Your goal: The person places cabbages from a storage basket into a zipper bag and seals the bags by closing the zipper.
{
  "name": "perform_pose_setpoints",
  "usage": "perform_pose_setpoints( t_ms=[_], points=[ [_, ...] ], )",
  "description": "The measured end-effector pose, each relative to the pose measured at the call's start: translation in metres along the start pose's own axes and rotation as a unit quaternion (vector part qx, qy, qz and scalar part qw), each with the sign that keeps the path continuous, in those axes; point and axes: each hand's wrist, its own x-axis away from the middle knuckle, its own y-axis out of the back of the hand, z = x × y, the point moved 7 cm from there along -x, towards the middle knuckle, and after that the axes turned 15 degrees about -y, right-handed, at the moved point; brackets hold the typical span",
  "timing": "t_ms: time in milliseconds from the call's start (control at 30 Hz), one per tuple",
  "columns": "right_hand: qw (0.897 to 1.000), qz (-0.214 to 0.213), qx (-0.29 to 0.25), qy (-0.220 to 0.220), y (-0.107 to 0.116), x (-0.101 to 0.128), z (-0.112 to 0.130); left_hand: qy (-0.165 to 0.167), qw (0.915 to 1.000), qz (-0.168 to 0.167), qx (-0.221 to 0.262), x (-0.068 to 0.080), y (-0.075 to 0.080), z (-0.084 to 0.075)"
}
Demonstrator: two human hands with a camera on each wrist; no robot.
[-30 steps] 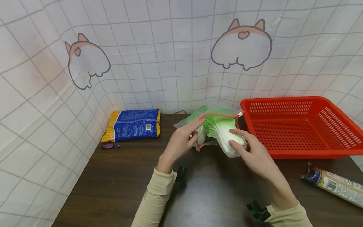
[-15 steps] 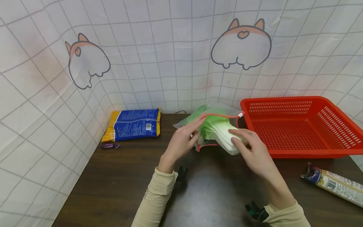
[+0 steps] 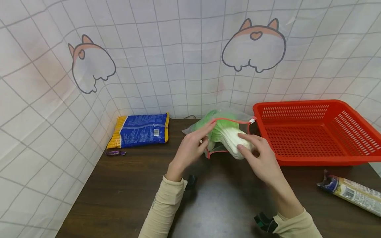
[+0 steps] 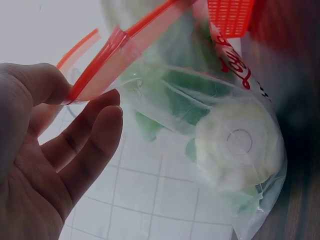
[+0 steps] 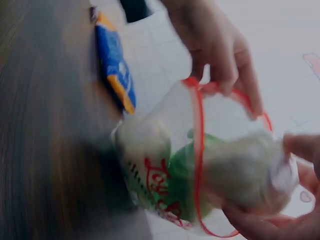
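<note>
A: What are the hands doing?

B: The left hand [image 3: 188,150] pinches the red zip edge of the clear bag [image 3: 220,120], thumb on one side and fingertips on the other, the other fingers loosely extended. The right hand [image 3: 260,158] curls its fingers round the white stem end of the napa cabbage [image 3: 233,140], whose green leafy end is already inside the bag's mouth.

A: And where is the bag, taking the red basket [image 3: 315,155] as the mark?

B: Just left of the basket, its zip tab near the basket's back-left corner. I cannot tell whether they touch. The bag lies on the dark table [image 3: 125,195].

A: How much room is there around it?

B: In front of the bag, toward the person, the tabletop is bare between the two sleeves. Well to the basket's left, against the wall cloth, lies a blue and yellow packet [image 3: 140,131], with a small purple wrapper [image 3: 115,153] in front of it. In front of the basket's right end, a long wrapped packet [image 3: 351,195] lies near the table's right edge.
</note>
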Motion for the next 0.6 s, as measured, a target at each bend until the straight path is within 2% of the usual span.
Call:
perform_pose_setpoints(
  t_ms=[167, 367, 600],
  points=[
    [0.998, -0.058, 0.009, 0.016, 0.002, -0.003, 0.002, 0.0, 1.0, -0.007, 0.006, -0.002, 0.003, 0.001],
    [0.998, -0.05, 0.012, 0.038, -0.006, -0.002, 0.004, 0.003, 1.0, -0.005, 0.007, -0.003, 0.003, 0.001],
    [0.991, -0.091, 0.068, 0.075, -0.006, 0.007, 0.01, 0.02, 0.9996, -0.019, 0.006, 0.002, 0.006, 0.004]
  ],
)
